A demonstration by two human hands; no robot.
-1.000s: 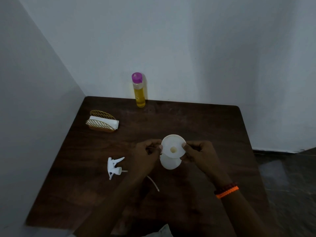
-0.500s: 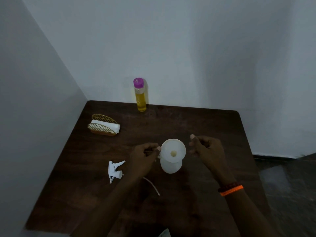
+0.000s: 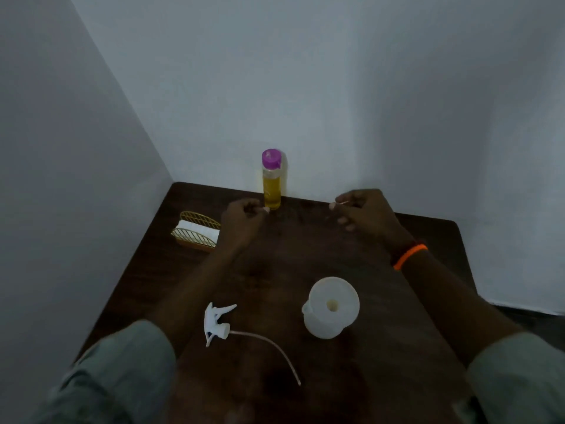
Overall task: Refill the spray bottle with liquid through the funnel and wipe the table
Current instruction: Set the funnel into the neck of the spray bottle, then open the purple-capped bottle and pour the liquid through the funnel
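A dim room corner with a dark wooden table (image 3: 412,347) seen from above. Both arms reach forward over it. The left hand (image 3: 243,217) is curled loosely, its fingertips just beside the base of a clear bottle (image 3: 271,185) that stands upright at the table's far edge against the wall; the hand grasps nothing that can be seen. The right hand (image 3: 365,212) hovers level with it, well to the right of the bottle, fingers half curled and empty; an orange band (image 3: 409,256) circles that wrist. The bottle is about two-thirds full of yellow liquid and has one purple cap (image 3: 271,157), closed. Nearer the person than both hands, and between the forearms, stands one white spray bottle (image 3: 324,330) with one white funnel (image 3: 333,296) seated in its neck; whether it holds any liquid cannot be told. Left of it, beside the left forearm, one white trigger sprayer head (image 3: 216,324) lies on its side, its thin tube (image 3: 275,347) curving toward the near edge. Left of the left hand, near the table's left edge, one gold wire holder (image 3: 195,237) carries a stack of white napkins (image 3: 198,228). Bare table lies between the two hands and to the right of the right forearm.
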